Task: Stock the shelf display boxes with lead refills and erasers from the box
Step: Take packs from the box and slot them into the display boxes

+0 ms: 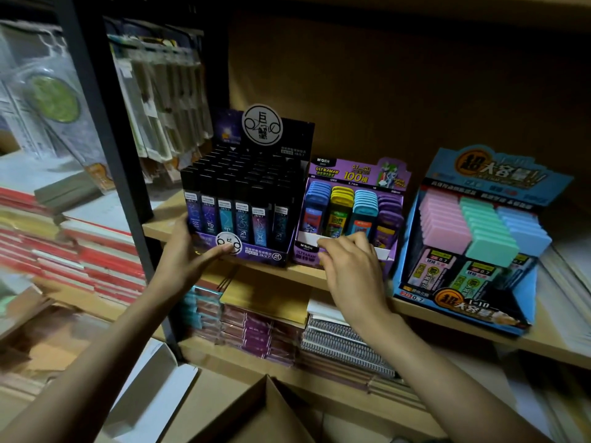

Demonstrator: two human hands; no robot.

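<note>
Looking down, I see my left hand (192,252) gripping the front left corner of the black box (268,252), thumb across its face. My right hand (350,266) curls at the front lip of the purple box (351,174); I cannot tell if it grips. Both full boxes stand side by side on the shelf (160,225).

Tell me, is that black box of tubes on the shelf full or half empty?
Full, as far as shows: black-capped tubes fill every row of the black display box, with no gaps visible.
</note>
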